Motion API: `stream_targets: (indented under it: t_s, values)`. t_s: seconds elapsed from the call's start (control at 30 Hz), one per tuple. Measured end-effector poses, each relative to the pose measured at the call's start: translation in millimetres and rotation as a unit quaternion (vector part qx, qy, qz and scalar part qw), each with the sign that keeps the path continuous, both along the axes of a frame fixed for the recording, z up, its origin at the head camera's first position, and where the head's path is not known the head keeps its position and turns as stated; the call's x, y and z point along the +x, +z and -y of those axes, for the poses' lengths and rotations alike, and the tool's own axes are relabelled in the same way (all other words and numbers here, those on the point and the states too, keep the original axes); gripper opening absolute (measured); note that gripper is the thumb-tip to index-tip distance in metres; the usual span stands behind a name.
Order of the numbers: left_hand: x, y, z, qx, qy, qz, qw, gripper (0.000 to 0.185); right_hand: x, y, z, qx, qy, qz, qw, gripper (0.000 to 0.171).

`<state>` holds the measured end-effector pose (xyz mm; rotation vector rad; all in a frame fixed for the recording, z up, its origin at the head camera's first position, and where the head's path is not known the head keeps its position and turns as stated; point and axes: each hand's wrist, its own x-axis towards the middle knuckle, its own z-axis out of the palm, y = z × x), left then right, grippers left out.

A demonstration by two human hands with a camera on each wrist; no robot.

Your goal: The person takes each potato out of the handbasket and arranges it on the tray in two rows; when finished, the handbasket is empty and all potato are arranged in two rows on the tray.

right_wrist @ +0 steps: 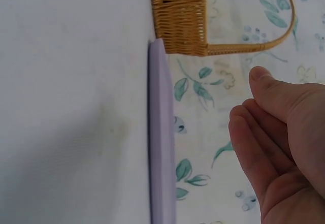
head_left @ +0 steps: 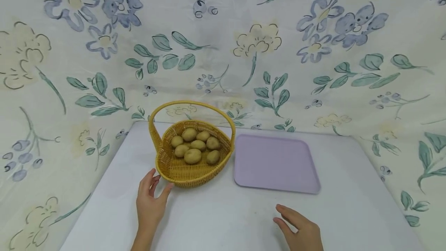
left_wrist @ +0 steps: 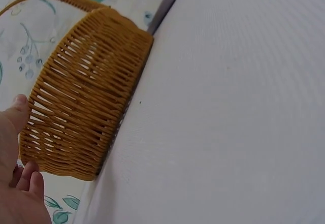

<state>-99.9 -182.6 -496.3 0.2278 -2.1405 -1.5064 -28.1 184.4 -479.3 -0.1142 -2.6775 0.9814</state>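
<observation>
A yellow-brown wicker basket (head_left: 195, 183) with a tall arched handle (head_left: 195, 103) stands on the left part of the white table. Several potatoes (head_left: 192, 156) lie in its back half. My left hand (head_left: 152, 200) is at the basket's front left edge, thumb and fingers spread apart. In the left wrist view, its thumb (left_wrist: 19, 113) and fingertips are right beside the woven side; whether they touch it, I cannot tell. Over the table's front right, my right hand (head_left: 300, 229) is held with fingers slightly bent and nothing between them and the thumb.
Flat on the table right of the basket lies a light purple tray (head_left: 277, 162), close to the basket's right side. A cloth (head_left: 223, 30) printed with flowers and leaves hangs behind and around the white table (head_left: 216, 220).
</observation>
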Motion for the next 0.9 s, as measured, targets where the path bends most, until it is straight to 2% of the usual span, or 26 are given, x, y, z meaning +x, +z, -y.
stream_targets:
  t_s: [0.13, 0.3, 0.47, 0.63, 0.77, 0.9]
  values:
    - [-0.2, 2.3, 0.4, -0.012, -0.006, 0.006, 0.9999, 0.072, -12.1, 3.4, 0.6, -0.009, 0.039, -0.098, 0.994, 0.046]
    - [-1.4, 1.4, 3.8, -0.016, -0.018, 0.006, 0.9997, 0.061, -25.2, 14.3, 6.9, -0.009, 0.081, -0.155, 0.984, 0.043]
    - [-2.8, 3.8, 6.8, 0.006, -0.038, 0.033, 0.9987, 0.058, -37.2, 26.9, 13.2, -0.013, 0.131, -0.171, 0.976, 0.038]
    - [-3.9, 5.3, 10.1, 0.038, -0.039, 0.056, 0.997, 0.059, -51.1, 40.2, 20.1, -0.022, 0.171, -0.166, 0.971, 0.037]
    - [-4.0, 5.4, 11.6, 0.045, -0.04, 0.058, 0.9965, 0.057, -61.1, 48.4, 28.7, -0.045, 0.192, -0.165, 0.966, 0.037]
    - [-3.9, 5.6, 12.1, 0.034, -0.042, 0.058, 0.9968, 0.057, -72.2, 53.6, 38.9, -0.083, 0.208, -0.171, 0.959, 0.037]
